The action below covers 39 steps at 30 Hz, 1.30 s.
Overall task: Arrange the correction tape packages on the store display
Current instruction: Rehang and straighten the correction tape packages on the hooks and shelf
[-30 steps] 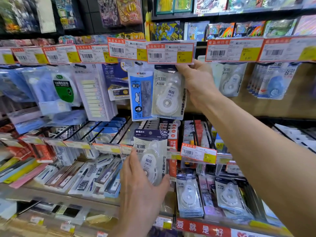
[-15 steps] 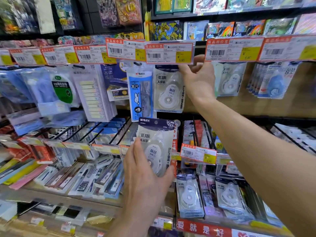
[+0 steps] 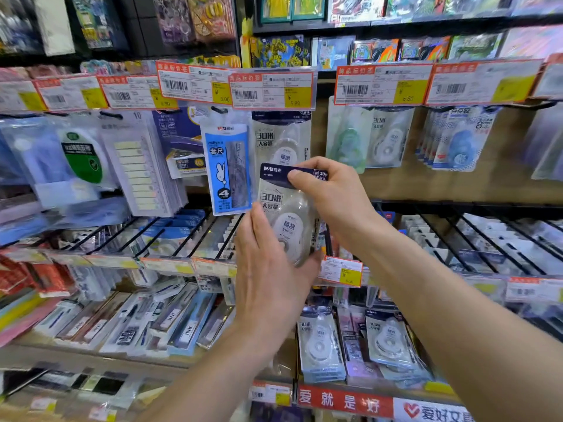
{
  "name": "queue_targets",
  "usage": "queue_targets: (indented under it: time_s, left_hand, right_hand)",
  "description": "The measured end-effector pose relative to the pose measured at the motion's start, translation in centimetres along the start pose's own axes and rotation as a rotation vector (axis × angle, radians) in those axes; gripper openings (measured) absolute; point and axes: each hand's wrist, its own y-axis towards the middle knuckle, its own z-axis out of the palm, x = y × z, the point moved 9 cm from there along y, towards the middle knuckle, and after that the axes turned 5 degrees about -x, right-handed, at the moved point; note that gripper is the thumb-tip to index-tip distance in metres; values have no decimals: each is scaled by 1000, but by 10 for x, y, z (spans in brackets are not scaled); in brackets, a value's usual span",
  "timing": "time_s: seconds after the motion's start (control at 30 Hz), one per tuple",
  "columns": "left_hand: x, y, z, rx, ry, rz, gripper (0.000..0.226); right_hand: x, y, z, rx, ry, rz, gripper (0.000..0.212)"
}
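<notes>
A correction tape package (image 3: pixel 285 214) with a dark blue header and a clear blister is held up in front of the display. My left hand (image 3: pixel 268 272) grips its lower part from behind and below. My right hand (image 3: pixel 330 190) pinches the blue header at the top right corner. Just behind it, an identical package (image 3: pixel 280 138) hangs from a peg under a price tag. More correction tape packs hang at the upper right (image 3: pixel 387 138) and stand in the lower bin (image 3: pixel 318 345).
A blue ruler-set pack (image 3: pixel 227 166) hangs directly left of the held package. A row of price tags (image 3: pixel 271 89) runs across the pegs. Wire dividers (image 3: pixel 182 236) hold stock below, and ink refill boxes (image 3: pixel 170 318) lie lower left.
My right hand came down from the hanging package under the price tag and took hold of the header of the pack in my left hand. My left hand raised that pack.
</notes>
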Motion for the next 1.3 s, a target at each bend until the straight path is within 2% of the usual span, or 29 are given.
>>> queue_targets:
  time_s: [0.2,0.4,0.57,0.8,0.93,1.03,1.17,1.3]
  left_hand:
    - [-6,16,-4,-7,51,26,115]
    - [22,11,11,173,248,16,103]
    - [39,6,27,299,419,29,89]
    - [54,-3,38,410,553,53,73]
    - [57,-5,40,430,572,78,66]
    - [57,-5,41,435,596,99,64]
    - [57,-7,42,436,597,97,64]
    - [55,-8,41,431,598,95,65]
  right_hand:
    - [28,28,-5,-11,61,-65,16]
    - [49,50,-4,-10,153,-105,21]
    - [50,62,10,-16,182,-136,14]
    - [50,67,19,0,180,-138,19]
    - [48,71,15,-24,189,-119,20]
    - [48,70,16,-45,181,-112,35]
    - [51,66,21,-21,53,-135,17]
    - [50,67,19,-12,47,-131,19]
